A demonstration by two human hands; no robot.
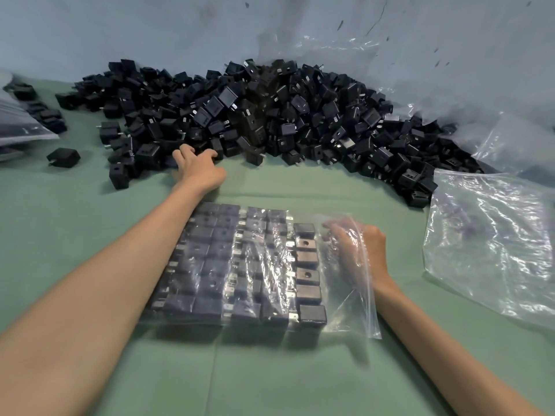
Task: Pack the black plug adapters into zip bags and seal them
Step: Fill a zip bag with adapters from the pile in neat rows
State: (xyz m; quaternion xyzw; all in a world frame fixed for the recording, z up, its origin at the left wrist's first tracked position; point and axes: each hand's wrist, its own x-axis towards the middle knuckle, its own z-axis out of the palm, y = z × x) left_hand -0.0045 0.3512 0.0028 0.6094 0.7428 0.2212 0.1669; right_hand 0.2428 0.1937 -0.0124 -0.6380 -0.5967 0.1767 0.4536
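A big heap of black plug adapters (270,115) lies across the back of the green table (270,379). My left hand (196,166) reaches to the heap's front edge, fingers curled over adapters there; whether it holds one is hidden. In front of me lies a clear zip bag (240,265) filled with several neat rows of adapters, its mouth open to the right. My right hand (357,250) is inside the open mouth, under the plastic, next to the last column of adapters (307,271).
A stack of empty clear zip bags (492,241) lies at the right. Large crumpled plastic sheeting (390,55) rises behind the heap. Filled bags (18,121) sit at the left edge, with loose adapters (63,157) near them.
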